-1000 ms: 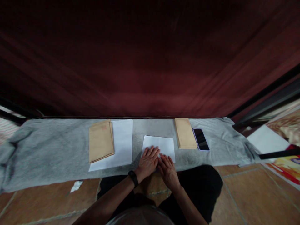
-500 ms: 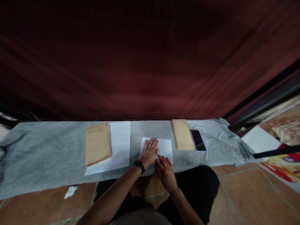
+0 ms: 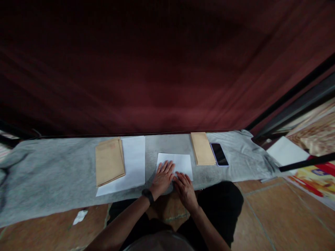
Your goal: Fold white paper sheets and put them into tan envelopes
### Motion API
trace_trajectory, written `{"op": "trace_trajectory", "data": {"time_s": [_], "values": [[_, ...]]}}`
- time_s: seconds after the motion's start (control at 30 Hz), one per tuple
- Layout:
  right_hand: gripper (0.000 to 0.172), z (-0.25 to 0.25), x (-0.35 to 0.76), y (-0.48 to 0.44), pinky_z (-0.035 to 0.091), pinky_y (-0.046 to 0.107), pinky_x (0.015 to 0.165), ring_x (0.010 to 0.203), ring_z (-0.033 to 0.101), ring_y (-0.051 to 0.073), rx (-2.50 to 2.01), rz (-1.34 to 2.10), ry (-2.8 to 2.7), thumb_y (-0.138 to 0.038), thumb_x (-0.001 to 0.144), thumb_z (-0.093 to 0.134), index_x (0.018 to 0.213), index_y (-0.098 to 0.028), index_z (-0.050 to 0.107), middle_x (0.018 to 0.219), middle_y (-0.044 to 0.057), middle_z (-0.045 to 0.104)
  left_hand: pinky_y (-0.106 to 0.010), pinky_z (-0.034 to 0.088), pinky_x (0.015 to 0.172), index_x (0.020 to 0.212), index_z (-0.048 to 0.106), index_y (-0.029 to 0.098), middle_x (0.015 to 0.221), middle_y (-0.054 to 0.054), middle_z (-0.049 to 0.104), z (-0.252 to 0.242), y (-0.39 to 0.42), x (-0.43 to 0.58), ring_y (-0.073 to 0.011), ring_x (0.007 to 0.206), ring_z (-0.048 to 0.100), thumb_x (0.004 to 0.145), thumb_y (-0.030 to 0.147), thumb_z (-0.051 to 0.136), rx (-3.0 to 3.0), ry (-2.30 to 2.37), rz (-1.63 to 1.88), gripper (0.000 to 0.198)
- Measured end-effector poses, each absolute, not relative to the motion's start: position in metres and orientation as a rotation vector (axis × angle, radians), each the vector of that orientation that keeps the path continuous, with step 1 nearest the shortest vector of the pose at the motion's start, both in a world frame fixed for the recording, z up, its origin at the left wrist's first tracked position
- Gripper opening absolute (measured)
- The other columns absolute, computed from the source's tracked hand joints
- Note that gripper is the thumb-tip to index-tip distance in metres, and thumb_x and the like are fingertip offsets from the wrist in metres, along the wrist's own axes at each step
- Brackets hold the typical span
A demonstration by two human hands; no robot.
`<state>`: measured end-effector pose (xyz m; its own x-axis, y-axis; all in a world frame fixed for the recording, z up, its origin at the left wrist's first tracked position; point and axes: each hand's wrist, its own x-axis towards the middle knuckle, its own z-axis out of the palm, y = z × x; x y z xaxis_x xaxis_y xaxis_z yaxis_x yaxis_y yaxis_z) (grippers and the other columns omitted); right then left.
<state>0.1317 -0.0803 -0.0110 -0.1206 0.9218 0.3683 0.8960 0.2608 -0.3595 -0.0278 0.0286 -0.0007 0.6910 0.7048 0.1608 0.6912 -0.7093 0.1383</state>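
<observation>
A small white sheet of paper (image 3: 181, 162), perhaps folded, lies on the grey cloth in front of me. My left hand (image 3: 162, 177), with a dark band on its wrist, rests flat on the paper's near left part, fingers stretched out. Close beside it, my right hand (image 3: 184, 187) touches the near edge of the paper with its fingers extended. Neither hand grips anything. The palms hide the lower left corner and part of the near edge.
Brown envelopes (image 3: 108, 162) lie on larger white paper (image 3: 134, 160) at the left. On the right are more brown envelopes (image 3: 202, 148) and a phone (image 3: 219, 154). Grey cloth (image 3: 60, 167) covers the narrow surface before a dark red panel (image 3: 167, 87). A white scrap (image 3: 80, 217) lies on the tiled floor.
My left hand has slid back toward me and slightly left over the paper. My right hand has barely moved. The view has shifted a little.
</observation>
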Motion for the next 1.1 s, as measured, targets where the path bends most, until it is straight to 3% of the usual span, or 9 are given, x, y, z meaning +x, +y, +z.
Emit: {"op": "trace_trajectory", "data": {"time_s": [0.13,0.27,0.43,0.63,0.9,1.0,1.1], "values": [[0.041,-0.009,0.137,-0.075,0.041,0.047,0.113,0.136,0.049,0.023,-1.671,0.090,-1.981,-0.020,0.103,0.041,0.141,-0.020,0.053,0.145,0.011,0.056,-0.052,0.023,0.121,0.150,0.041,0.033,0.161,0.001,0.036,-0.001,0.002,-0.056,-0.0268,0.149,0.029,0.100,0.031,0.040,2.897,1.135,0.299,0.050],[0.045,-0.008,0.128,-0.059,0.038,0.047,0.115,0.141,0.044,0.024,-1.773,0.081,-1.941,-0.023,0.103,0.039,0.146,-0.014,0.048,0.149,0.015,0.051,-0.052,0.020,0.122,0.151,0.040,0.030,0.161,-0.001,0.035,-0.004,-0.008,-0.066,-0.0266,0.150,0.029,0.098,0.029,0.042,2.943,1.147,0.316,0.053],[0.046,-0.008,0.108,-0.034,0.030,0.046,0.119,0.142,0.042,0.024,-1.819,0.151,-1.975,-0.031,0.104,0.041,0.148,-0.021,0.047,0.152,0.008,0.049,-0.051,0.018,0.123,0.148,0.046,0.024,0.160,-0.004,0.037,-0.010,-0.007,-0.063,-0.0256,0.150,0.028,0.096,0.024,0.042,2.963,1.171,0.304,0.052],[0.048,-0.004,0.123,-0.004,0.028,0.046,0.120,0.144,0.039,0.024,-1.865,0.132,-1.950,-0.028,0.103,0.043,0.150,-0.022,0.044,0.152,0.007,0.048,-0.053,0.020,0.120,0.150,0.043,0.029,0.159,-0.002,0.040,-0.010,-0.007,-0.063,-0.0281,0.148,0.032,0.097,0.028,0.043,2.979,1.167,0.351,0.054],[0.043,-0.007,0.118,-0.037,0.032,0.046,0.119,0.137,0.049,0.022,-1.779,0.101,-1.952,-0.018,0.099,0.045,0.141,-0.019,0.054,0.145,0.008,0.057,-0.050,0.037,0.111,0.141,0.055,0.025,0.149,-0.004,0.054,0.007,0.003,-0.056,-0.0280,0.136,0.048,0.097,0.022,0.039,2.901,1.183,0.323,0.046],[0.048,-0.008,0.110,-0.066,0.030,0.047,0.120,0.140,0.045,0.021,-1.712,0.085,-2.004,-0.019,0.100,0.044,0.149,-0.020,0.045,0.149,0.008,0.052,-0.049,0.044,0.104,0.139,0.057,0.023,0.141,-0.007,0.060,0.015,0.013,-0.044,-0.0294,0.129,0.055,0.099,0.023,0.039,2.826,1.233,0.269,0.044],[0.050,-0.005,0.106,-0.079,0.032,0.047,0.120,0.140,0.045,0.022,-1.725,0.080,-1.993,-0.019,0.100,0.046,0.150,-0.020,0.043,0.149,0.007,0.052,-0.050,0.042,0.107,0.140,0.056,0.019,0.143,-0.011,0.058,0.018,0.026,-0.028,-0.0314,0.133,0.051,0.098,0.023,0.040,2.805,1.214,0.260,0.045]]}}
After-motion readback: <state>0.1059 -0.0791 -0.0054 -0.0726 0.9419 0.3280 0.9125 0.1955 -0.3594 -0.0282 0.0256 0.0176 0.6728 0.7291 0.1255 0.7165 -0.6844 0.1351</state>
